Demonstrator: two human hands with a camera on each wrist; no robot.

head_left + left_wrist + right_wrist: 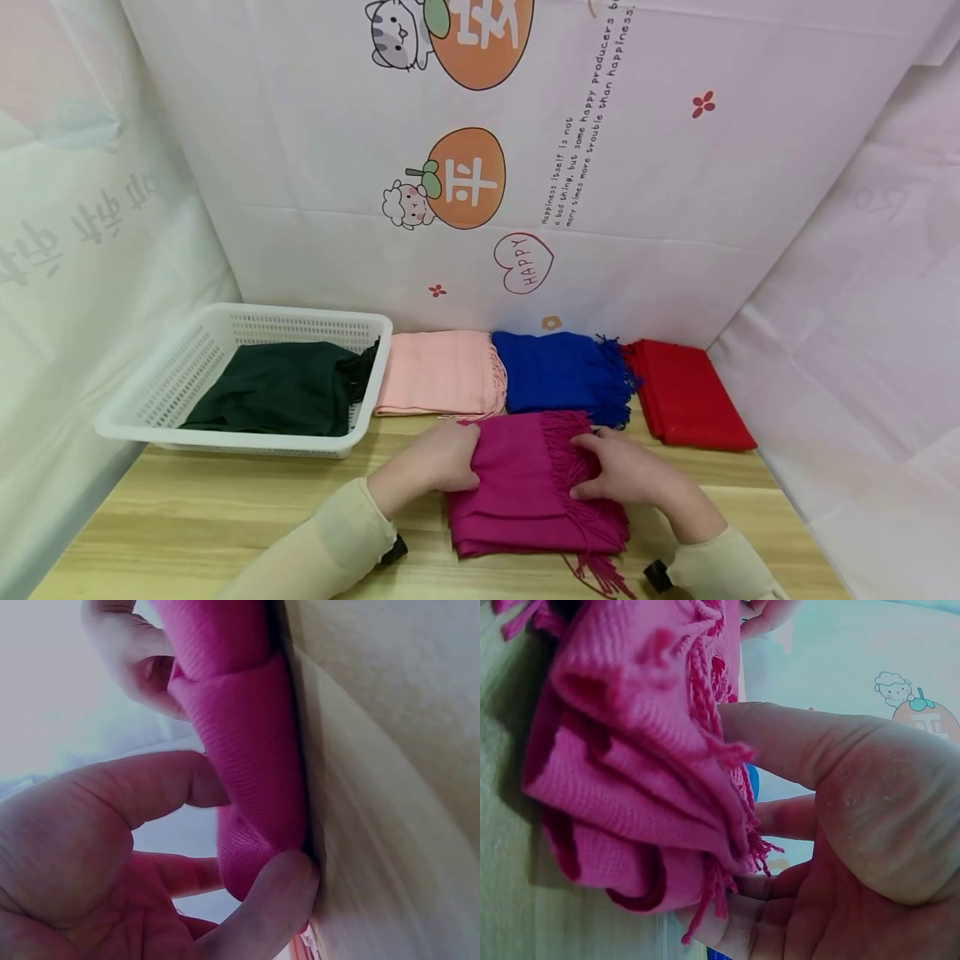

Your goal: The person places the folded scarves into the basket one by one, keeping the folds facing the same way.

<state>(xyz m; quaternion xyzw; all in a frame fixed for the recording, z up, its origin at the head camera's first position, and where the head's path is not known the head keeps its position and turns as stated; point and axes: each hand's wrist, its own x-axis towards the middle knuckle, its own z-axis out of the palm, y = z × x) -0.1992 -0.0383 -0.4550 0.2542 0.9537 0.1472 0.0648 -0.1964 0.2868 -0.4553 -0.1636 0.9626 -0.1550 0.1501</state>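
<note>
A folded magenta scarf point(517, 479) with a fringe along its right side lies on the wooden table in front of me. My left hand point(442, 457) holds its left edge; in the left wrist view the thumb point(176, 784) presses the top, and a finger reaches round the side close to the table. At the fringed right end, my right hand point(628, 467) grips the scarf, thumb point(780, 739) on top and fingers around the far side. The right wrist view shows the stacked folds point(630, 780) and loose tassels.
Behind the magenta scarf lie a folded pink scarf point(435, 371), a blue scarf point(555, 375) and a red scarf point(693, 396) in a row. A white plastic basket point(150, 417) at the left holds a dark green scarf point(281, 387). White printed cloth walls enclose the table point(247, 517).
</note>
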